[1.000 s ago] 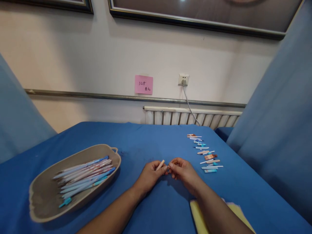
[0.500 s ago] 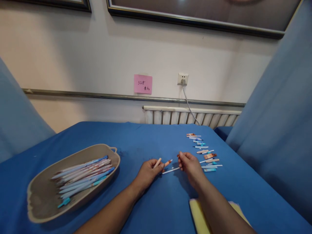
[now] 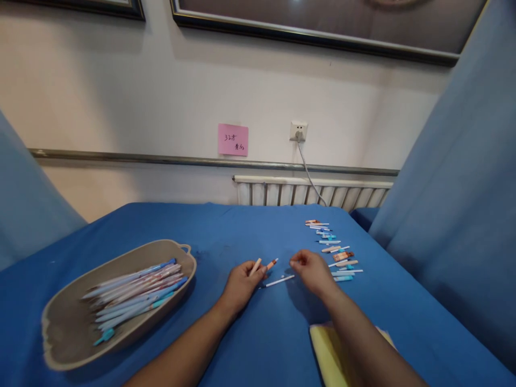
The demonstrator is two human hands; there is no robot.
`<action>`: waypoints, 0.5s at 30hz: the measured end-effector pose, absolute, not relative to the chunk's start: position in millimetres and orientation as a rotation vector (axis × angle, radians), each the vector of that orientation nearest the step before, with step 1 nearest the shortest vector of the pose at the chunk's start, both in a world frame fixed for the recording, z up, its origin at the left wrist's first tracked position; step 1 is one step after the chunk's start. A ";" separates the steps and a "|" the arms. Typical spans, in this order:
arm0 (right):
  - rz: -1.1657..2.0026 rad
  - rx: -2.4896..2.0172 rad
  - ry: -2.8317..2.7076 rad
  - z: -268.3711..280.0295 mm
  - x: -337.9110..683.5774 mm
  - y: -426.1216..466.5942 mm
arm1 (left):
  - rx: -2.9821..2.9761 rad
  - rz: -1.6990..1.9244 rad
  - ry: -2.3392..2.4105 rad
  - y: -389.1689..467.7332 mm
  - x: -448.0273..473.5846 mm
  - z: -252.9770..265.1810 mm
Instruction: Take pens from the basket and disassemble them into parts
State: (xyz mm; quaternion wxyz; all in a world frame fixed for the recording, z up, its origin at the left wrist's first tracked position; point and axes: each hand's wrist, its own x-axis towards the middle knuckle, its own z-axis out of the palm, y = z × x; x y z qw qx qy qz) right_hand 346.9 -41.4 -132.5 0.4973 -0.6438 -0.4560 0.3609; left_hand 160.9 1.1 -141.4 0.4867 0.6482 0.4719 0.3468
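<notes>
My left hand (image 3: 237, 289) is closed around pen parts. A beige barrel piece (image 3: 255, 266) stands up from its fingers, and an orange-brown pen piece (image 3: 271, 264) with a pale tip points to the right. Opposite it, my right hand (image 3: 313, 272) hovers with thumb and fingers pinched; what is between them, if anything, is hidden. On the blue cloth below and between the hands lies a thin white pen refill (image 3: 278, 281) with a dark tip. A tiny pale piece (image 3: 282, 277) rests beside it.
A beige basket (image 3: 52, 301) on the left holds several pens (image 3: 137, 290). Pen parts (image 3: 342, 257) lie in a column at the right. A yellow pad or cloth (image 3: 328, 349) lies under my right forearm. Behind the blue-covered table (image 3: 226, 231) is a radiator (image 3: 274, 194).
My right hand has turned palm-down, and the small reddish-brown piece at its fingertips no longer shows. My left hand keeps its pen pieces. The view has shifted slightly.
</notes>
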 end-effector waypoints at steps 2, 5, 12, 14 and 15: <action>0.585 -1.741 -1.536 -129.2 343.8 -42.9 | 1.555 0.866 1.144 2.2 160.4 -142.2; 0.216 -1.868 -2.148 -123.3 336.7 -45.4 | 1.539 0.873 1.149 2.8 159.2 -142.1; -0.034 -1.734 -2.596 -113.1 333.0 -42.4 | 1.562 0.846 1.175 4.9 157.3 -137.1; -0.062 -1.731 -2.671 -111.4 336.9 -43.5 | 1.571 0.841 1.186 6.1 156.9 -135.9; -0.081 -1.735 -2.719 -110.5 340.9 -45.2 | 1.577 0.840 1.192 6.6 156.8 -135.2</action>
